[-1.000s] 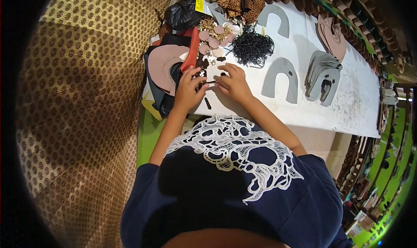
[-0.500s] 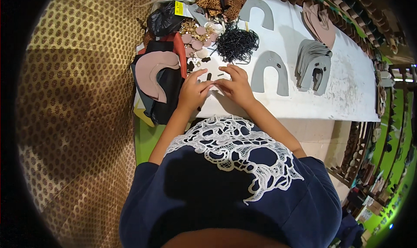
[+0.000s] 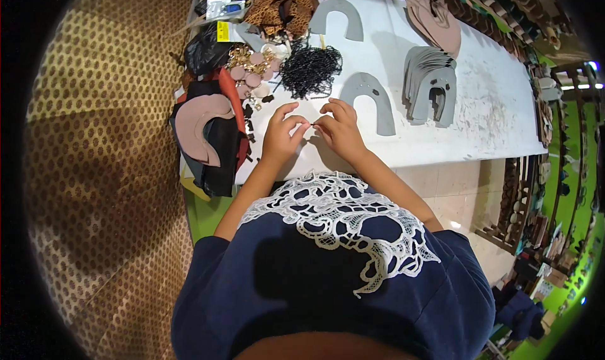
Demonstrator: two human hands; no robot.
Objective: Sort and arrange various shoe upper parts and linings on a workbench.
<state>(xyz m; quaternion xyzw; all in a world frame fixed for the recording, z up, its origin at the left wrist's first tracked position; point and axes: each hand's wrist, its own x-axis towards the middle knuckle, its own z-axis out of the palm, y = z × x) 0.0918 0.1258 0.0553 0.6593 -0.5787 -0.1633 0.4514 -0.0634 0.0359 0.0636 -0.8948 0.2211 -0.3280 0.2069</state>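
- The left hand (image 3: 285,133) pinches a small dark piece (image 3: 312,125) between thumb and forefinger, its other fingers loosely curled.
- The right hand (image 3: 341,132) meets it from 3 o'clock, thumb and forefinger pinching the same piece; the piece sits between the two sets of fingertips.
- Under both hands lies a white table cover (image 3: 482,136), soiled toward 3 o'clock.
- Near the hands, at 12 o'clock, is a tangled black heap (image 3: 311,71).
- At 2 o'clock, just beside the right hand, a grey arch-shaped piece (image 3: 368,86) lies flat, a small dark patch on it.
- Between 10 and 11 o'clock are pink discs (image 3: 253,80) among gold-coloured bits (image 3: 242,56).
- Toward 10 o'clock a red strip (image 3: 232,95) borders black material (image 3: 222,165).
- At 9 o'clock a pink curved piece (image 3: 192,127) rests on that material.
- Farther out, between 2 and 3 o'clock, stands a stack of grey arches (image 3: 419,76).
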